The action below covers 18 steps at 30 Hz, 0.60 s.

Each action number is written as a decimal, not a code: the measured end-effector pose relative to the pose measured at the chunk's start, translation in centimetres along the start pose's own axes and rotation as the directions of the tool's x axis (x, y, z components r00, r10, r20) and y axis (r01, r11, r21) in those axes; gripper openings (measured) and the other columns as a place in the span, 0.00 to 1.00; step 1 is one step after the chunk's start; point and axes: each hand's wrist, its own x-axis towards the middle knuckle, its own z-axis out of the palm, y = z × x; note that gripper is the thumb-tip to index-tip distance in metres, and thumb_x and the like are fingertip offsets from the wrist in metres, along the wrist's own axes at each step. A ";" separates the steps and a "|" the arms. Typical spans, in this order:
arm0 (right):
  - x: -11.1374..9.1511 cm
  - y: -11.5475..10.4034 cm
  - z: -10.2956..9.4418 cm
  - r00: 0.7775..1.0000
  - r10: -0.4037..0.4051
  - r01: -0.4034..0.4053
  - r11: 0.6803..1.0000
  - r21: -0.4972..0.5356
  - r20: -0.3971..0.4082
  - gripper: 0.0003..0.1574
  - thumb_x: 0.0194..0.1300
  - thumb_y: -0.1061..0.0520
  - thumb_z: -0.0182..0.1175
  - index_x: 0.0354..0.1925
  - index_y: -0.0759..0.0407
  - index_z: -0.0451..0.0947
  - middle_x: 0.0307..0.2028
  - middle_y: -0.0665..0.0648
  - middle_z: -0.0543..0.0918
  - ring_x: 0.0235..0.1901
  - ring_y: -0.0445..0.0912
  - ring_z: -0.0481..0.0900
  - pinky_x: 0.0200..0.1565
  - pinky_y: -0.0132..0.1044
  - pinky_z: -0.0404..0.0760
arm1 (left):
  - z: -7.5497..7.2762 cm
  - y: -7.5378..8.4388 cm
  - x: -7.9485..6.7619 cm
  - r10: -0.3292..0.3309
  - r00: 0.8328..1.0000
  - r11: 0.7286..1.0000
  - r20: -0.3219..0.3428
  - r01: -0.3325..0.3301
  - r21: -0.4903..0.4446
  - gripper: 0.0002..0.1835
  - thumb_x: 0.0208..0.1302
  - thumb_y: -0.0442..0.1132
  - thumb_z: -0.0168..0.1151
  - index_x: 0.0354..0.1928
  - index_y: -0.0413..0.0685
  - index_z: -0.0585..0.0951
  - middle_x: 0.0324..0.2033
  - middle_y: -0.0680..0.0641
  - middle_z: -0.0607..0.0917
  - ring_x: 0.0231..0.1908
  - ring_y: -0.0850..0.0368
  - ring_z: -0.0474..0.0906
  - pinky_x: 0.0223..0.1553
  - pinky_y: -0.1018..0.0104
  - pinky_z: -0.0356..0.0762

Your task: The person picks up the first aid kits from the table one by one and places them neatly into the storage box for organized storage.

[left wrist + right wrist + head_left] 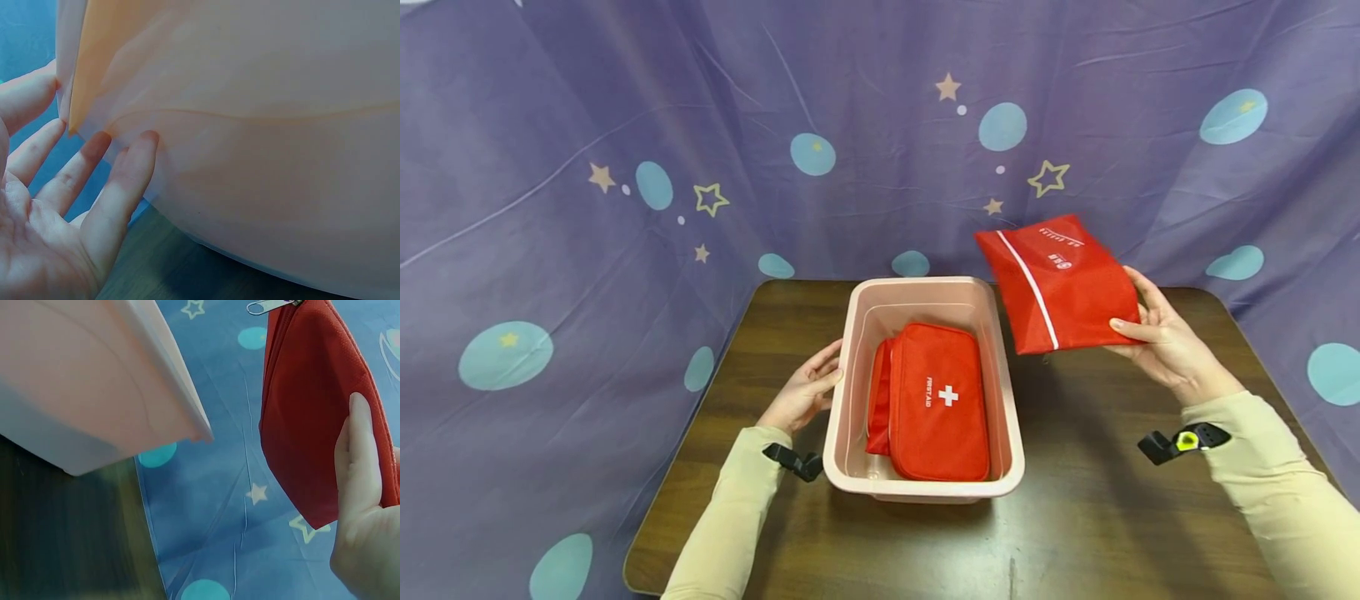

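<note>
My right hand (pixel 1168 337) grips the lower right corner of a flat red zip pouch (pixel 1060 292), thumb on its front face and fingers behind. White print and a white stripe cross the pouch, which hangs tilted above the table, right of a pink plastic bin (pixel 925 492). In the right wrist view, a metal zipper pull (pixel 270 306) shows at its top. Against the bin's left outer wall, my left hand (pixel 805 390) rests with fairly straight fingers. Inside the bin lies a red first aid bag (pixel 940 433) with a white cross, partly covering another red pouch (pixel 878 408).
The bin stands on a dark wooden table (pixel 1075 517). Behind and beside the table hangs a purple curtain (pixel 880 225) with stars and blue dots. Each wrist wears a black strap, the right one (pixel 1183 442) bearing a yellow patch.
</note>
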 end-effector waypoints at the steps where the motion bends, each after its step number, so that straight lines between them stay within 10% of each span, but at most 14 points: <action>1: 0.1 0.1 0.1 1.000 0.007 -0.007 1.000 -0.008 0.004 0.42 0.63 0.83 0.34 0.66 0.50 0.55 0.54 0.60 0.75 0.49 0.56 0.80 0.44 0.49 0.82 | 0.0 0.0 0.0 0.000 1.000 1.000 -0.001 0.000 -0.001 0.33 0.70 0.30 0.47 0.74 0.45 0.49 0.54 0.53 0.73 0.46 0.60 0.77 0.40 0.60 0.80; 18: 0.8 1.9 2.6 0.992 0.122 -0.119 0.980 -0.160 0.011 0.42 0.64 0.81 0.36 0.67 0.47 0.52 0.53 0.54 0.74 0.46 0.51 0.81 0.42 0.46 0.83 | 0.0 0.1 0.0 -0.007 1.000 1.000 0.001 0.007 -0.013 0.34 0.70 0.31 0.49 0.74 0.45 0.49 0.53 0.55 0.73 0.47 0.61 0.77 0.41 0.61 0.79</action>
